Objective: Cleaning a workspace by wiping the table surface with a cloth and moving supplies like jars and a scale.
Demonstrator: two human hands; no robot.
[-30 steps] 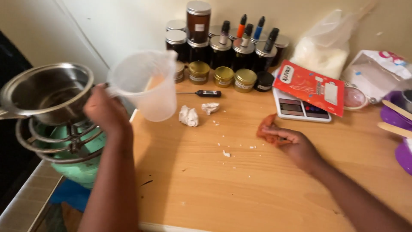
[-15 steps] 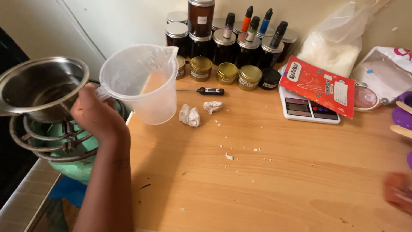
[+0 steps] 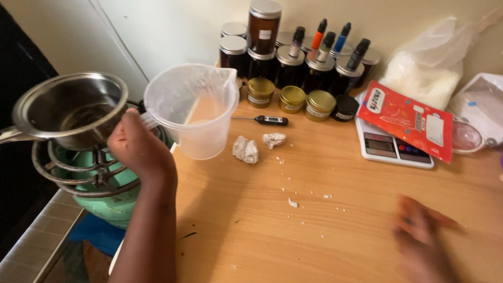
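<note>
The person's left hand (image 3: 140,152) is closed around the handle of a translucent plastic measuring jug (image 3: 193,107), holding it clear of the pale wooden worktop (image 3: 293,230), over its left edge. The jug sits nearly level with its spout turned away toward the wall, which keeps the small pool of peach-coloured liquid in its bottom from running out. Just beside it on the left, a stainless steel saucepan (image 3: 70,107) rests on the wire ring of a green gas burner (image 3: 112,202), close enough that jug and pan rims are near each other without touching.

The right hand (image 3: 424,238) is low over the worktop at the near right. It is smeared by motion, so I cannot tell whether its grip is open or closed, or whether anything is in it.

Two crumpled scraps of white paper (image 3: 246,149) and some white crumbs lie in the middle of the worktop, near a black probe thermometer (image 3: 264,120) laid flat. Against the back wall, dark glass jars with silver lids (image 3: 262,39) are stacked in rows with small dropper bottles standing on top, and a row of round gold tins (image 3: 291,99) sits in front of them. To the right a white digital scale (image 3: 393,149) is half covered by a red flat packet (image 3: 406,118), with a clear bag of white flakes (image 3: 427,73) behind it.
</note>
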